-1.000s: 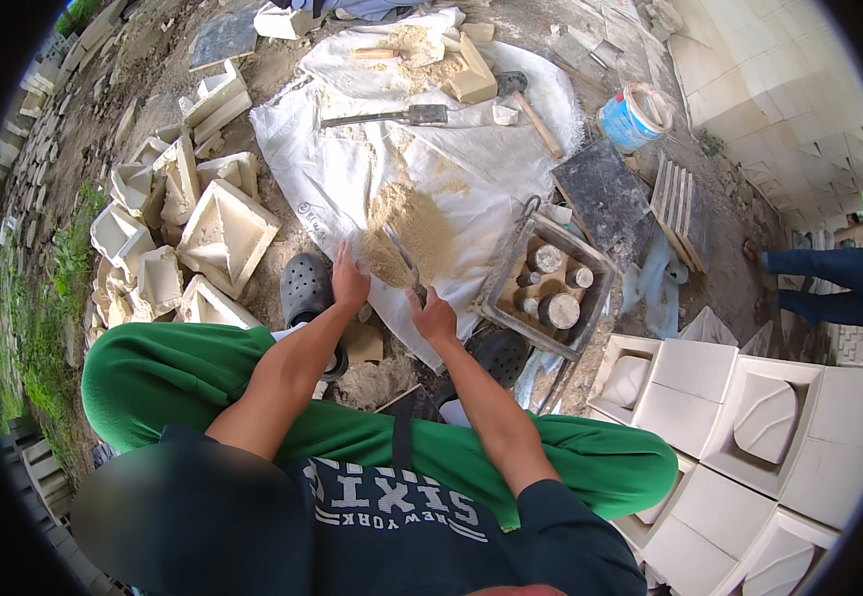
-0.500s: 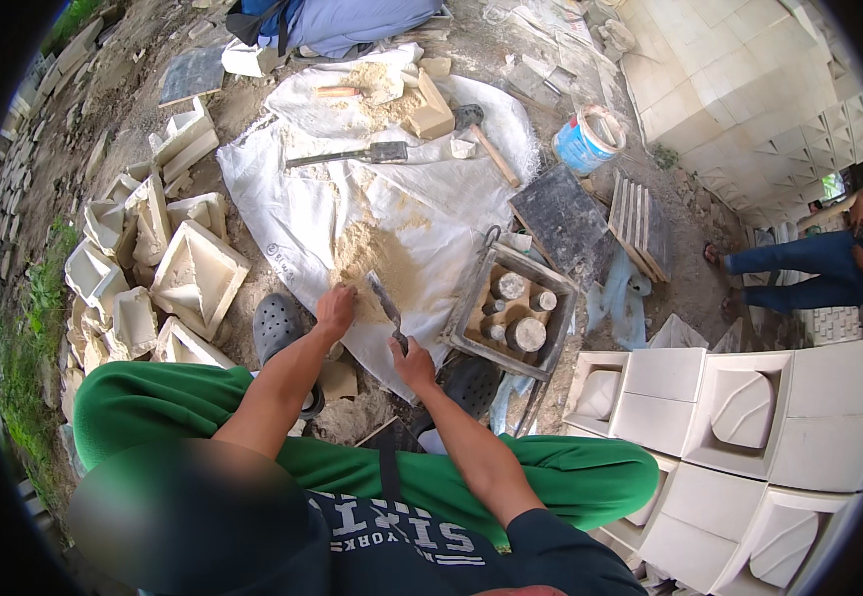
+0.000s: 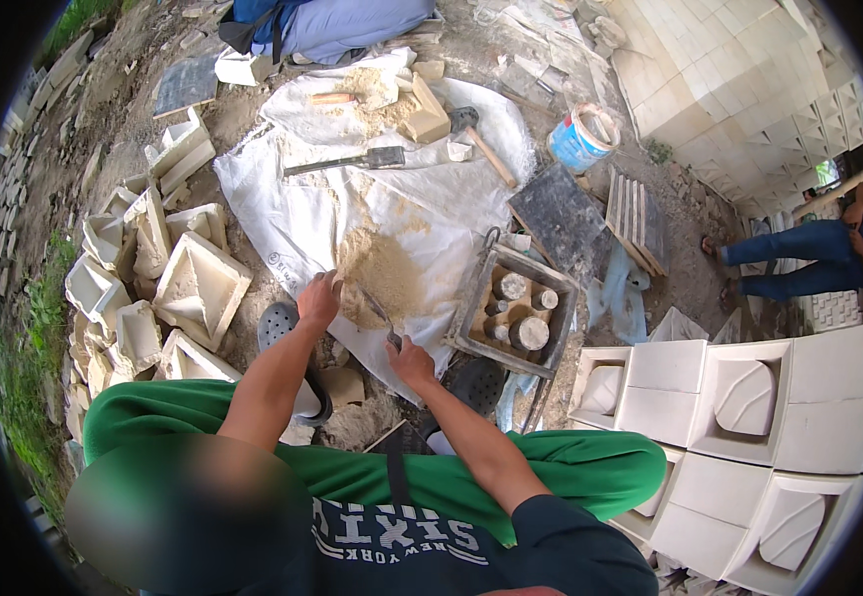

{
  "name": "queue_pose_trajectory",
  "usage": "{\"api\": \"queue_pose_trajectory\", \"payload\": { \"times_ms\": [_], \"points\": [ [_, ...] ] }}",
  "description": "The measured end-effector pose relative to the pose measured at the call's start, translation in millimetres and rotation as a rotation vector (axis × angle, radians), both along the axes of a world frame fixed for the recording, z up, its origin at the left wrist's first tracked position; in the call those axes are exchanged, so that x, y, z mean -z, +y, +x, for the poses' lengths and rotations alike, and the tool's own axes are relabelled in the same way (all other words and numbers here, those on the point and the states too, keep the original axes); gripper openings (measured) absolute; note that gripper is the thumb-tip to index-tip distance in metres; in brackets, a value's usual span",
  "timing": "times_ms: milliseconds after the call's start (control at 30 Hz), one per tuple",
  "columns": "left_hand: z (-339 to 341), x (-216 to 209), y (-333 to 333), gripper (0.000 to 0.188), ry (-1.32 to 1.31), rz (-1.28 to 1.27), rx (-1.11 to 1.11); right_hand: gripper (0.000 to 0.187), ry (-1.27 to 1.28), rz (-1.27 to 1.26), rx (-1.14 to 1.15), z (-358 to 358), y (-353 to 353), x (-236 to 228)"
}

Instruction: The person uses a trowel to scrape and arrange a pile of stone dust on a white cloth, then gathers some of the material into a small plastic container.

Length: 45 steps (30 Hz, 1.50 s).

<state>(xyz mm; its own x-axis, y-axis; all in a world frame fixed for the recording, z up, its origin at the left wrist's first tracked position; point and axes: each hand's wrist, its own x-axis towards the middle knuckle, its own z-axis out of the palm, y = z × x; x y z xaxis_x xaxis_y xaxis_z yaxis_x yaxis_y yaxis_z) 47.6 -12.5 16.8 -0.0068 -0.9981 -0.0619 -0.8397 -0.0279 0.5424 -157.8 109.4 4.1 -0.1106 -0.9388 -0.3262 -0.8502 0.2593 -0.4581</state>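
Note:
My right hand (image 3: 412,366) is closed round the dark handle of a small trowel (image 3: 376,307), whose narrow blade points up and left over the sandy powder (image 3: 382,273). The pale tan powder lies heaped on a white woven sheet (image 3: 273,199). At the heap's left edge is my left hand (image 3: 319,301), its fingers loosely bent and slightly apart, with nothing visible in them. To the right stands a rectangular mould box (image 3: 466,323) with several round grey pieces (image 3: 529,333) set in it.
A flat brush-like tool (image 3: 385,157), a hammer (image 3: 491,154) and a tan block (image 3: 427,111) lie on the sheet's far part. Cast pieces (image 3: 201,288) are piled at left. White blocks (image 3: 662,368) stand right, below a bucket (image 3: 582,139). Another person's legs (image 3: 789,260) show far right.
My left hand has moved left and slightly up, away from the trowel blade. The trowel has shifted a little to the left and lower, still in my right hand.

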Motion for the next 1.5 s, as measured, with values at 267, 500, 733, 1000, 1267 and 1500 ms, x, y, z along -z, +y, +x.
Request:
{"api": "queue_pose_trajectory", "payload": {
  "times_ms": [267,500,733,1000,1267,1500],
  "points": [
    [11.2,70.2,14.1,0.062,0.06,0.059,0.324,0.043,-0.272,-0.272,0.074,16.5,-14.2,-16.5],
    [11.1,42.2,-3.8,0.046,0.223,-0.093,-0.113,0.042,-0.404,-0.336,0.007,39.3,-38.5,-32.4],
    [30.4,50.4,0.2,0.043,0.215,0.073,-0.239,0.046,-0.167,-0.202,-0.042,18.6,-26.0,3.5],
    [5.2,53.2,10.1,0.054,0.128,0.124,-0.232,0.047,-0.224,-0.189,-0.008,13.4,-25.1,10.8],
    [-42.6,61.9,37.9,0.07,0.177,0.062,0.067,0.051,-0.108,-0.032,0.038,3.1,-17.4,8.6],
    [-23.1,67.3,30.6,0.064,0.394,0.078,0.005,0.049,-0.092,0.056,0.094,1.7,-28.9,3.5]
  ]
}}
